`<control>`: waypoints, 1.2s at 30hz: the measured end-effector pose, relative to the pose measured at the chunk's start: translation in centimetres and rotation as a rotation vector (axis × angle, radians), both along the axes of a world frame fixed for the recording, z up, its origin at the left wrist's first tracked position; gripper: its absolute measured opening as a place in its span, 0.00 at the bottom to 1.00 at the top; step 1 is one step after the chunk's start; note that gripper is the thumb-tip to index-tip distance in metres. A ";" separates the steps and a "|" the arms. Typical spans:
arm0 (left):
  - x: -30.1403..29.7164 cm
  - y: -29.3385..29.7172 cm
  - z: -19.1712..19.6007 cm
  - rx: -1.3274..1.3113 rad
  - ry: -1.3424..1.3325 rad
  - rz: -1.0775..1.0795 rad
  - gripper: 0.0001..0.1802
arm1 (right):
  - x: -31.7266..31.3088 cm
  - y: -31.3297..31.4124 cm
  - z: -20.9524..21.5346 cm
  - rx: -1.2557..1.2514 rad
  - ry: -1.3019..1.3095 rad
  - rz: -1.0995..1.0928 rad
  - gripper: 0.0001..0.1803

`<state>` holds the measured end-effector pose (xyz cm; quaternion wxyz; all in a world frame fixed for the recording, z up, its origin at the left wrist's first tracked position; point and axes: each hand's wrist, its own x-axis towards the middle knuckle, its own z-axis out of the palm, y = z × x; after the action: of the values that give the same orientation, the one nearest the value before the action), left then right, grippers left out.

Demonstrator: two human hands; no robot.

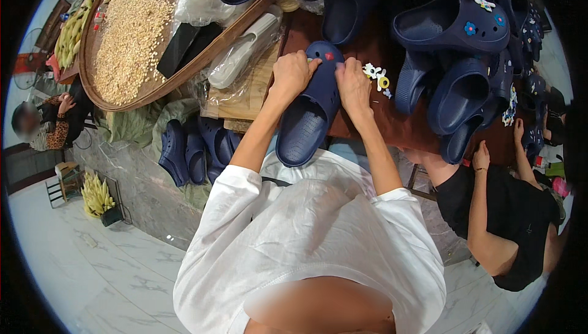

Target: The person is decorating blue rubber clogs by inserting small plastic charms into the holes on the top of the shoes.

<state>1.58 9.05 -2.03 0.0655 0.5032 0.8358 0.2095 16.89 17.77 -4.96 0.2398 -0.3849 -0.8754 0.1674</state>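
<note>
So the person in the white tee is mid-way through dressing up a navy clog (308,112), looks like the charm-fitting stage. One red charm (329,56) already sits near the toe. The left hand (291,72) is curled over the toe's left edge, gripping it to hold the shoe steady. The right hand (353,83) presses on the toe's right side, fingers bent down; can't tell if there's a charm pinched under them.

The clog lies toe-away on the brown counter (404,127), heel hanging off toward the person's chest. Loose flower charms (378,78) sit just beside the right hand, so I'd guess the next move needs a short reach there, then lining one up over a hole.
</note>
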 end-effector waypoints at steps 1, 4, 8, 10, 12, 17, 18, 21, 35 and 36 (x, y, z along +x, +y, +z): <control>0.1 0.1 0.0 0.032 0.038 -0.023 0.27 | 0.3 0.2 -0.5 0.000 -0.001 -0.001 0.14; 0.7 0.3 0.6 -0.034 0.065 -0.024 0.24 | 1.7 0.8 -2.0 0.039 0.085 -0.001 0.11; 0.8 0.5 0.6 -0.060 0.060 -0.051 0.22 | 2.1 0.8 -1.4 0.005 0.105 -0.003 0.12; 0.7 0.6 0.5 -0.058 0.084 -0.081 0.21 | 2.3 0.8 -0.9 -0.041 0.080 0.001 0.12; 0.6 0.6 0.3 -0.061 0.087 -0.089 0.21 | 2.6 0.3 -0.4 -0.011 0.088 -0.021 0.12; -0.6 0.2 -1.8 0.038 0.085 -0.135 0.20 | 2.5 -0.8 0.9 -0.022 0.143 -0.023 0.14; -0.4 0.3 -1.5 0.058 0.053 -0.112 0.19 | 2.3 -1.0 1.0 -0.083 0.185 0.003 0.14; 0.3 0.0 0.0 0.116 0.019 -0.042 0.16 | 2.0 -1.4 1.3 -0.148 0.209 0.038 0.15; 4.5 -0.9 4.4 0.266 -0.439 -0.103 0.18 | 2.6 -2.0 2.8 -0.308 0.441 0.180 0.19; 4.4 -1.1 4.4 0.302 -0.427 -0.112 0.18 | 3.1 -1.3 2.0 -0.320 0.391 0.072 0.17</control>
<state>5.97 7.91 2.35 0.1762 0.4970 0.7332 0.4294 19.94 16.43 -2.96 0.3348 -0.3468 -0.7878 0.3834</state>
